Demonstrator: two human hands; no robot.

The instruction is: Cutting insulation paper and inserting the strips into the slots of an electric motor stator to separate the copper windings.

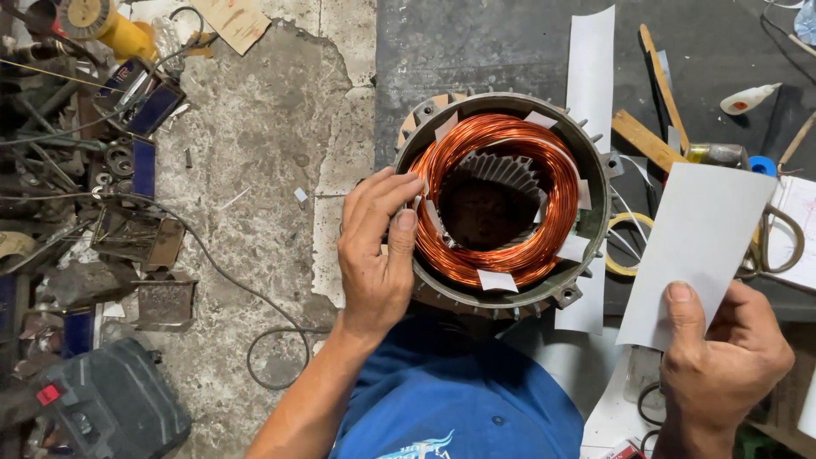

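A round metal motor stator (pixel 595 183) is seen from above, standing on end between a cracked concrete floor (pixel 255 170) and a dark surface (pixel 476 42), just beyond the person's blue shirt (pixel 459 399). Inside it a ring of copper winding (pixel 544 161) is laid, with small white paper slips (pixel 496 280) tucked in around the coil. The left hand (pixel 378 251) is rested on the stator's left rim, its fingertips pressed against the winding, nothing being clasped. A white paper sheet (pixel 697 246) is pinched in the closed grip of the right hand (pixel 722 357), held to the right of the stator. Scattered tools and a cable (pixel 229 276) are seen at the left.
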